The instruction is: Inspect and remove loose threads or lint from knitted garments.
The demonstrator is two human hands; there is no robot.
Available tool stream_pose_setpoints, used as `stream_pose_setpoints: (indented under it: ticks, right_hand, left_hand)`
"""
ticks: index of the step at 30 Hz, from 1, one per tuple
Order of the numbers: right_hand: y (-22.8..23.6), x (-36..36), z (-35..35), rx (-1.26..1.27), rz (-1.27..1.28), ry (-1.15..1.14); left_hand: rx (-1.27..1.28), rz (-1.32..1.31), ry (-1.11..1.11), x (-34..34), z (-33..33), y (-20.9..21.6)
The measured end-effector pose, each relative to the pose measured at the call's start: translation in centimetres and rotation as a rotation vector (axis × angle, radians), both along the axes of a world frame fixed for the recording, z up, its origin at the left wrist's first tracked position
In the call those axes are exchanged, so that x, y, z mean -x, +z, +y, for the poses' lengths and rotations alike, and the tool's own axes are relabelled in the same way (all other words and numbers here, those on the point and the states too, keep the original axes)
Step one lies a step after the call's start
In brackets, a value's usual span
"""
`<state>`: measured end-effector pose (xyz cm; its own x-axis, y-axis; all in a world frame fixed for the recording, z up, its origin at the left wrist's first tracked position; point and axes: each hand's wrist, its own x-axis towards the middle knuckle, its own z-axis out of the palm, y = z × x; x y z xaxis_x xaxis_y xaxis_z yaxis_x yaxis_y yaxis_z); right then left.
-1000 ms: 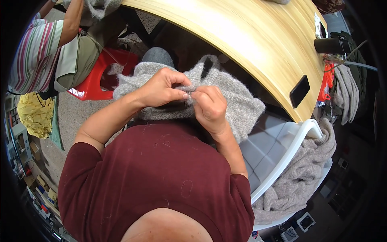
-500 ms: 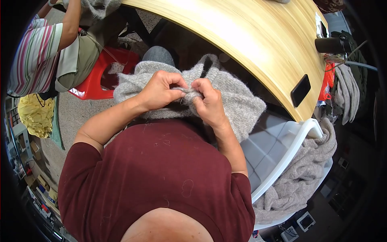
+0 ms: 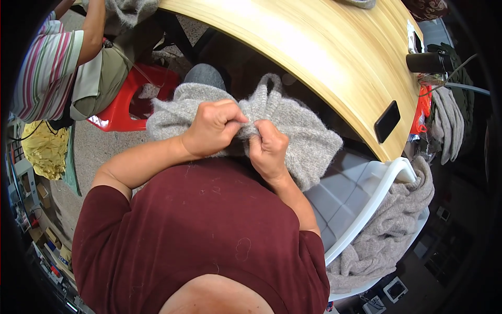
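Observation:
A light grey knitted garment (image 3: 308,131) is bunched across my lap, with a ribbed loop of it standing up beyond my hands. My left hand (image 3: 215,124) pinches the knit between thumb and forefinger. Close beside it, my right hand (image 3: 269,149) is closed on the same fabric, its thumb and bent forefinger pressed together. The fingertips of both hands nearly meet at a gathered spot of the ribbing. Whether they also hold a thread or a small tool is too fine to make out.
A wooden table (image 3: 334,63) curves ahead, bearing a phone (image 3: 387,122) and a black cup (image 3: 429,62). At my right stands a pale plastic bin (image 3: 361,225), with grey-brown knitwear (image 3: 381,235) beside it. A person in a striped shirt (image 3: 52,73) sits at left by a red stool (image 3: 123,107).
My left hand has turned so its back faces up more, and my right hand has dropped slightly toward me. Both still grip the knitted garment.

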<state>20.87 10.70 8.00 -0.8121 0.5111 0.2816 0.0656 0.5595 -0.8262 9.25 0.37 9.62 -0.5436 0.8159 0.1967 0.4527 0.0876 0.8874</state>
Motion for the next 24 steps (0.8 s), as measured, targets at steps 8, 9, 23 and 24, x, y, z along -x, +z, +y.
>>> stream_pose_setpoints:
  ticks: [8,9,23,24]
  right_hand:
    - [1.1,-0.3,0.1,0.07,0.044,0.027]
    - [1.2,-0.4,0.0,0.031,0.061,0.039]
    - [-0.3,-0.4,4.7,-0.233,-0.393,-0.072]
    - [0.0,-0.3,4.2,-0.24,-0.377,-0.065]
  left_hand:
    - [-0.35,0.356,0.008,-0.7,0.3,-0.4]
    - [-0.358,0.401,-0.027,-0.8,-0.1,-0.3]
    - [0.039,0.115,0.055,2.6,-0.5,-1.1]
    - [0.066,-0.017,0.028,2.8,-0.5,-0.6]
